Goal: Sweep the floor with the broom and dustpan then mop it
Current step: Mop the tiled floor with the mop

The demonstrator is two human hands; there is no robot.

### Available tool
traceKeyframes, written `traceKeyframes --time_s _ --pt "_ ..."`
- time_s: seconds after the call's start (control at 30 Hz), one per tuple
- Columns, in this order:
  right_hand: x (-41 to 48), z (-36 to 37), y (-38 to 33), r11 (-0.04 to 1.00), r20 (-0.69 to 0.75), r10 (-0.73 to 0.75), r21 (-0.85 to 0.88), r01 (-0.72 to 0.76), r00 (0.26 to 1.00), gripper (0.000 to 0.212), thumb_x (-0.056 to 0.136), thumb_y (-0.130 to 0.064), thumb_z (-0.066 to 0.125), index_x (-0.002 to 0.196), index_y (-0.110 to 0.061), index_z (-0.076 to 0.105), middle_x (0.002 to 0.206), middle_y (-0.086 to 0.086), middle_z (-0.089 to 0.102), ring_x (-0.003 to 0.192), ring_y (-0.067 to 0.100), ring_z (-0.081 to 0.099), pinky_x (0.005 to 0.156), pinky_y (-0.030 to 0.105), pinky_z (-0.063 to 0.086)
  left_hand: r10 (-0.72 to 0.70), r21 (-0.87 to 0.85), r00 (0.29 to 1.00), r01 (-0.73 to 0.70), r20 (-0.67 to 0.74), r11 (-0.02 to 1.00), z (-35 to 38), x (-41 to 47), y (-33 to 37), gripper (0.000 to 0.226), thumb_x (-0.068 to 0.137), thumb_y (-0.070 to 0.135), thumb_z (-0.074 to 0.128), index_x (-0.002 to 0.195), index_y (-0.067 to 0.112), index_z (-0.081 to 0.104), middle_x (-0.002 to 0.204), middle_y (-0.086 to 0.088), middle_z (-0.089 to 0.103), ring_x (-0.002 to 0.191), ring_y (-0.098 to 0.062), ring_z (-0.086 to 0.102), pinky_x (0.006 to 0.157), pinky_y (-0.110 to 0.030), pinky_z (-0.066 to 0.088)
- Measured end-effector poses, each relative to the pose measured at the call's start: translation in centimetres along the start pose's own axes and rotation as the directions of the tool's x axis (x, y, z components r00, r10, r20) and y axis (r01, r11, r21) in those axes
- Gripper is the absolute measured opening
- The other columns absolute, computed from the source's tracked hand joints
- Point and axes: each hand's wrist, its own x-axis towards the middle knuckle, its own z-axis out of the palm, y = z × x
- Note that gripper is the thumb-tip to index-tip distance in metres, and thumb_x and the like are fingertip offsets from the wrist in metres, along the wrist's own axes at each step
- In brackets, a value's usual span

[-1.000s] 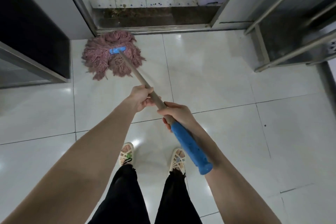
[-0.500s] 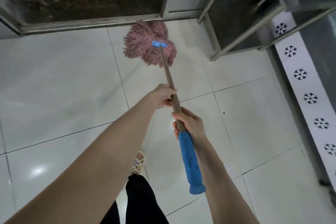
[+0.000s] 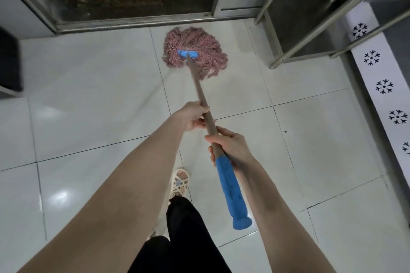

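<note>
Mopping white floor tiles
Left hand and right hand both grasp the string mop pole.

Pink string mop spread on white floor.

Glossy white tiled floor with dark grout lines. A pink mop head lies spread on it far centre, near the metal threshold. A rack stands far right, a sandal near.
</note>
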Motion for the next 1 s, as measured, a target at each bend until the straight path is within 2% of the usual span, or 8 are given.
traceKeyframes --time_s 0.17,0.3,0.4,0.53,0.63,0.77,0.9,1.0 --pt "-4.6 3.2 6.0 0.997 0.079 -0.015 -0.078 0.022 0.997 0.037 0.080 0.005 0.067 0.116 -0.003 0.065 0.063 0.010 0.050 0.041 0.015 0.049 0.039 0.020 0.042 0.023 -0.022 0.996 -0.025 -0.083 0.999 -5.0 -6.2 -5.8 0.028 0.100 0.009 0.044 0.124 -0.005 0.047 0.094 -0.016 0.057 0.075 -0.024 0.066 0.053 -0.033 0.057" --pt "-8.4 6.2 13.1 0.992 0.174 0.019 -0.125 0.003 0.985 0.036 0.077 0.006 0.069 0.112 -0.003 0.067 0.062 0.008 0.050 0.048 0.018 0.051 0.042 0.023 0.045 0.021 -0.078 0.987 -0.034 -0.158 0.996 -9.8 -12.6 -12.3 0.024 0.100 0.010 0.043 0.120 -0.003 0.047 0.095 -0.018 0.059 0.073 -0.023 0.068 0.058 -0.035 0.059" --pt "-10.9 8.1 17.7 0.986 0.247 0.062 -0.164 -0.021 0.967 0.029 0.077 0.005 0.069 0.105 -0.003 0.068 0.065 0.007 0.050 0.048 0.017 0.050 0.042 0.022 0.044 0.010 -0.128 0.976 -0.039 -0.216 0.991 -13.2 -16.3 -16.7 0.017 0.101 0.009 0.042 0.113 -0.001 0.047 0.101 -0.022 0.058 0.068 -0.024 0.068 0.055 -0.035 0.059" --pt "-14.0 9.6 21.8 0.957 0.310 0.098 -0.290 -0.004 0.946 0.032 0.080 0.002 0.068 0.112 0.001 0.066 0.061 0.006 0.049 0.043 0.012 0.050 0.039 0.019 0.042 -0.017 -0.158 0.948 -0.035 -0.319 0.987 -16.1 -20.7 -21.4 0.014 0.100 0.007 0.041 0.111 -0.002 0.045 0.089 -0.018 0.057 0.073 -0.025 0.065 0.060 -0.038 0.059" --pt "-15.7 10.2 23.8 0.921 0.349 0.111 -0.389 0.037 0.930 0.033 0.084 0.000 0.064 0.116 0.003 0.062 0.061 0.008 0.047 0.034 0.009 0.048 0.036 0.014 0.037 -0.037 -0.188 0.930 -0.035 -0.367 0.981 -17.2 -22.8 -24.0 0.015 0.100 0.006 0.041 0.111 -0.004 0.044 0.086 -0.017 0.055 0.072 -0.025 0.064 0.052 -0.036 0.058" --pt "-17.2 8.6 25.9 0.907 0.353 0.102 -0.417 0.058 0.930 0.031 0.086 0.001 0.060 0.117 0.004 0.059 0.062 0.009 0.046 0.032 0.008 0.046 0.034 0.014 0.035 -0.032 -0.212 0.924 -0.054 -0.380 0.976 -15.9 -24.1 -26.8 0.015 0.100 0.005 0.042 0.112 -0.004 0.043 0.086 -0.017 0.056 0.072 -0.025 0.064 0.052 -0.036 0.058" --pt "-18.3 3.3 27.3 0.917 0.291 0.093 -0.398 0.032 0.952 0.029 0.084 -0.003 0.063 0.111 0.005 0.062 0.059 0.009 0.048 0.037 0.013 0.046 0.037 0.017 0.035 -0.015 -0.189 0.941 -0.052 -0.339 0.981 -10.9 -23.9 -29.2 0.014 0.100 0.005 0.042 0.111 -0.003 0.045 0.085 -0.017 0.057 0.072 -0.025 0.066 0.063 -0.039 0.059" --pt "-19.2 -2.1 28.5 0.933 0.236 0.059 -0.359 0.031 0.970 0.027 0.085 -0.002 0.064 0.112 0.002 0.063 0.060 0.010 0.048 0.039 0.014 0.046 0.037 0.017 0.036 0.002 -0.184 0.953 -0.061 -0.302 0.981 -5.7 -23.1 -31.3 0.011 0.099 0.004 0.042 0.108 -0.002 0.045 0.082 -0.016 0.056 0.071 -0.026 0.065 0.057 -0.038 0.059"
